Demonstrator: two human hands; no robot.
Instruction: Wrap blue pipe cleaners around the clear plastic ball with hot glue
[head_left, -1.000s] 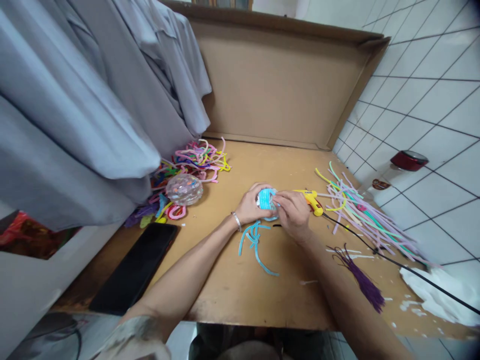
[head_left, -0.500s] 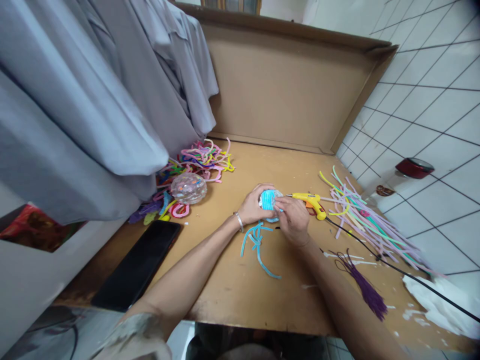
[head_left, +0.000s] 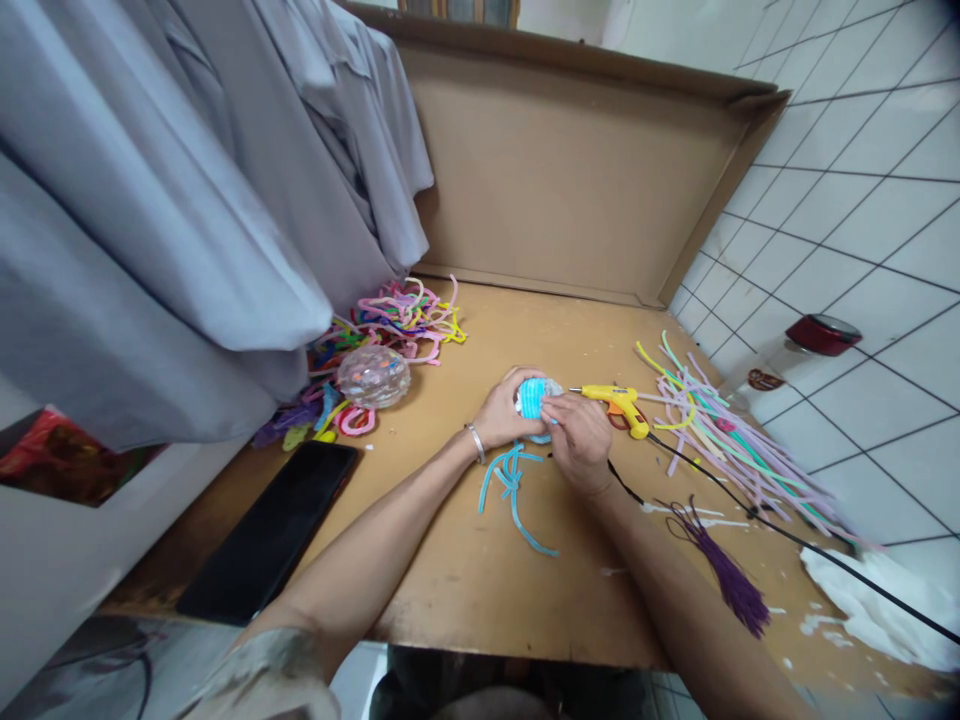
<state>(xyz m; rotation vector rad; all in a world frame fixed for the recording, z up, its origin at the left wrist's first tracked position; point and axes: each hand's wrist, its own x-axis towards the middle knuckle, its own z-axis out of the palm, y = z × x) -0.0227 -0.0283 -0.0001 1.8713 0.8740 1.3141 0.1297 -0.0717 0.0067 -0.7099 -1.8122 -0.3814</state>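
My left hand (head_left: 501,412) is closed around the side of a small rounded piece (head_left: 533,397) wrapped in bright blue pipe cleaner, with a clear part showing at its far right. My right hand (head_left: 579,432) presses its pinched fingertips to the near right side of the same piece; whatever lies between those fingertips is too small to make out. Several loose blue pipe cleaners (head_left: 511,480) lie on the table just below my hands. Close beyond my right hand, a yellow glue gun (head_left: 613,400) rests on its side, nozzle pointing left.
Pipe cleaners (head_left: 739,440) are spread at the right, beside a red-lidded jar (head_left: 787,355). Purple cords (head_left: 724,575), a black cable (head_left: 817,550) and white tissue (head_left: 877,600) lie nearer. At left are a clear ball (head_left: 373,377), a colourful pile (head_left: 405,320) and a black phone (head_left: 270,530).
My right hand has shifted slightly left and down along the blue piece. My left hand keeps its hold. The whole view has slid slightly.
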